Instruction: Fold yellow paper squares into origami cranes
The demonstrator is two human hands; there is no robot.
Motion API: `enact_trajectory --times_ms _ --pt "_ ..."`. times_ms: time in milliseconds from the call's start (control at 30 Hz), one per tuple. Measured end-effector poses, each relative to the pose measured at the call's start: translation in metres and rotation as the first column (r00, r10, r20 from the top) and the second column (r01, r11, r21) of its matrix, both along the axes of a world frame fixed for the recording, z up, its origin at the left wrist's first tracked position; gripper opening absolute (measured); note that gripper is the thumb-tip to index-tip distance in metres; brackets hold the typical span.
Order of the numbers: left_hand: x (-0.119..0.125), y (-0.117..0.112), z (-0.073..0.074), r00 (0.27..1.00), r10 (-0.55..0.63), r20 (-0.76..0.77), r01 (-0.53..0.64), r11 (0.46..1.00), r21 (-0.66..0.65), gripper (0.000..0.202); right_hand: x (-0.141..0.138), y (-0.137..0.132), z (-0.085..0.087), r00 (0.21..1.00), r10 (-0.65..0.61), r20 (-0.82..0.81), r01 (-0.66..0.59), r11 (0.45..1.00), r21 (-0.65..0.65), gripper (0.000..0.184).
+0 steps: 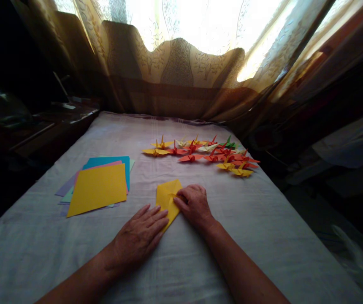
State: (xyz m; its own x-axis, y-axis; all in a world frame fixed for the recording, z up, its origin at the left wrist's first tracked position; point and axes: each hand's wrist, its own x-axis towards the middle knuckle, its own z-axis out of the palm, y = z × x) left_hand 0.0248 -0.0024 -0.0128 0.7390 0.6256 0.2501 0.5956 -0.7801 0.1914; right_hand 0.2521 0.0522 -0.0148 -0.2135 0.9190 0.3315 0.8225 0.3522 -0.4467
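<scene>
A partly folded piece of yellow origami paper (pixel 165 195) lies on the cloth in front of me, with a pointed lower end and a crease across it. My left hand (pixel 142 229) rests flat, its fingertips on the paper's lower left edge. At the paper's right edge, my right hand (pixel 196 205) has its thumb and fingers pinched on the fold. The part of the paper under my right fingers is hidden.
A fanned stack of coloured paper sheets (pixel 99 188), yellow on top, lies to the left. Behind and to the right stand several folded paper cranes (pixel 191 157) in red, yellow, white and green. The cloth-covered surface (pixel 251 236) reaches back to a curtain (pixel 181 67).
</scene>
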Motion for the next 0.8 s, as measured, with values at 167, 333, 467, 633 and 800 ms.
enact_trajectory --times_ms 167,333,467,633,800 --pt "0.0002 0.0006 0.0036 1.000 -0.004 0.014 0.004 1.000 -0.021 0.039 -0.0007 0.0006 0.0008 1.000 -0.014 -0.010 0.014 1.000 -0.005 0.008" --pt "-0.0015 0.0013 0.0043 0.999 -0.024 -0.049 0.023 0.999 -0.023 0.042 -0.0011 0.0009 0.0018 1.000 -0.019 -0.020 0.018 0.999 -0.026 0.009" --pt "-0.0024 0.0012 0.0033 0.998 -0.025 -0.062 0.025 1.000 0.007 0.043 -0.0017 0.0005 0.0020 1.000 -0.019 -0.019 0.019 1.000 -0.024 0.009" --pt "-0.0012 0.0006 0.0050 0.996 -0.029 -0.079 0.033 0.998 0.047 0.041 -0.0022 0.0003 0.0005 0.999 -0.033 -0.015 0.032 0.999 -0.027 0.009" --pt "0.0006 0.0000 0.0051 0.995 -0.015 -0.103 0.025 0.995 0.095 0.041 -0.0030 0.0004 -0.0017 0.999 -0.046 -0.003 0.046 0.999 0.001 0.008"
